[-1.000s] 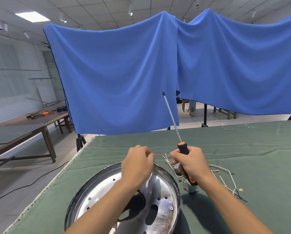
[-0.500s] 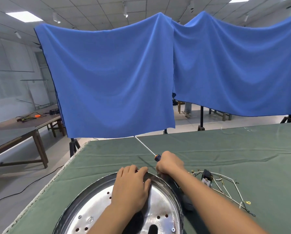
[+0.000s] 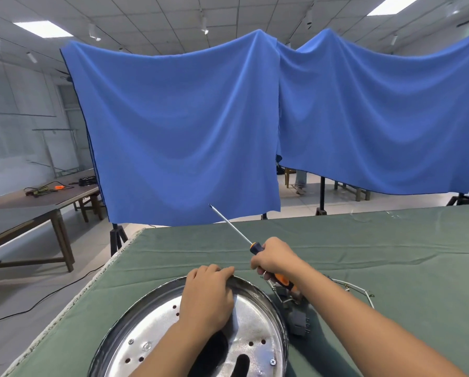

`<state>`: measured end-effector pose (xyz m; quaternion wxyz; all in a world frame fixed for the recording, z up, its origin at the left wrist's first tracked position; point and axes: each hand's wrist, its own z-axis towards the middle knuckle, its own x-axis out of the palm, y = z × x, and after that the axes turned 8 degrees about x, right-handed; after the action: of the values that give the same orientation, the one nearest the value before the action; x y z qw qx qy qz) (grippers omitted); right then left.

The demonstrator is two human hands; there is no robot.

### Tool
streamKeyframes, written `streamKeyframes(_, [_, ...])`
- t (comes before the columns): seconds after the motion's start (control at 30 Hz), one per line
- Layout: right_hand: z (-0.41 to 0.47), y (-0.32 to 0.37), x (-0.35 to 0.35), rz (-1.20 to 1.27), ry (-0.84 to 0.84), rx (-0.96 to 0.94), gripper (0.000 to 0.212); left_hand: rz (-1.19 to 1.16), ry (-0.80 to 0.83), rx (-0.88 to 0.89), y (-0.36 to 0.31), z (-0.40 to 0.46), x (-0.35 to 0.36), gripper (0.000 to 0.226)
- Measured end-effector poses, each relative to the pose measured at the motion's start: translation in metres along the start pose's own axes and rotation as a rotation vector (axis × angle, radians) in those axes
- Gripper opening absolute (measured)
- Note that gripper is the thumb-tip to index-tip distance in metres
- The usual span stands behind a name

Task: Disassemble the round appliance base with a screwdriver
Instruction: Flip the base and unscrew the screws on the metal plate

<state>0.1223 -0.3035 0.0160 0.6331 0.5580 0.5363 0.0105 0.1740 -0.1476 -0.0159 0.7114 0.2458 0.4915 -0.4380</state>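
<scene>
Workshop or test hall: grid ceiling with panel lights point(image 3: 42, 28), blue backdrop cloths point(image 3: 184, 137) on stands at 12 o'clock, long wooden workbenches point(image 3: 23, 210) at 9 o'clock, a green-covered worktable point(image 3: 364, 248) in front.

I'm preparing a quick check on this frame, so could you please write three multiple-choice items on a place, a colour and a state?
1. Where does the left hand rest?
A. on the base's far rim
B. on the cloth
C. on the wires

2. What colour is the screwdriver handle?
A. red
B. orange and black
C. green

3. Where does the screwdriver tip point?
A. down into a screw
B. up and away from the base
C. at the wires

Key: A, fingers lie over the rim; B, handle shows beside the right hand; B, shaft rises toward the curtain.
</scene>
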Motion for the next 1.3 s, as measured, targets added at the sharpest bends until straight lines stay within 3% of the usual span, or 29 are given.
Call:
streamKeyframes(0.13, [-0.036, -0.003, -0.021, 0.082, 0.082, -0.061, 0.014, -0.139, -0.173, -0.027, -0.004, -0.004, -0.017, 0.044])
streamKeyframes(0.3, [-0.076, -0.001, -0.042, 0.044, 0.192, -0.139, 0.012, 0.139, -0.462, 0.193, -0.016, -0.008, -0.046, 0.061])
streamKeyframes(0.43, [-0.104, 0.000, -0.056, 0.002, 0.331, -0.206, 0.012, 0.302, -0.448, 0.250, -0.024, -0.012, -0.062, 0.030])
streamKeyframes(0.5, [-0.113, -0.001, -0.061, 0.060, 0.402, -0.210, 0.017, 0.352, -0.398, 0.256, -0.023, -0.017, -0.067, 0.028])
streamKeyframes(0.63, [-0.124, -0.015, -0.083, 0.613, 0.558, -0.176, 0.043, 0.225, -0.305, 0.197, -0.017, -0.028, -0.072, 0.012])
streamKeyframes(0.73, [-0.135, -0.023, -0.090, 1.047, 0.666, -0.269, 0.047, 0.004, -0.286, 0.068, -0.012, -0.031, -0.067, 0.027])
streamKeyframes(0.83, [-0.143, -0.011, -0.074, 0.997, 0.491, -0.365, 0.042, -0.368, -0.310, 0.100, -0.019, -0.035, -0.064, 0.026])
streamKeyframes(1.0, [-0.154, 0.022, -0.048, 0.732, -0.039, -0.395, 0.016, -0.611, -0.311, 0.167, -0.038, -0.040, -0.061, 0.021])
streamKeyframes(1.07, [-0.155, 0.030, -0.043, 0.664, -0.241, -0.499, 0.022, -0.729, -0.295, 0.160, -0.040, -0.042, -0.063, 0.010])
streamKeyframes(1.17, [-0.159, 0.037, -0.046, 0.557, -0.476, -0.581, 0.022, -0.700, -0.205, 0.173, -0.037, -0.046, -0.064, 0.015])
streamKeyframes(1.3, [-0.162, 0.041, -0.054, 0.476, -0.551, -0.615, 0.022, -0.684, -0.024, 0.119, -0.035, -0.049, -0.057, 0.016])
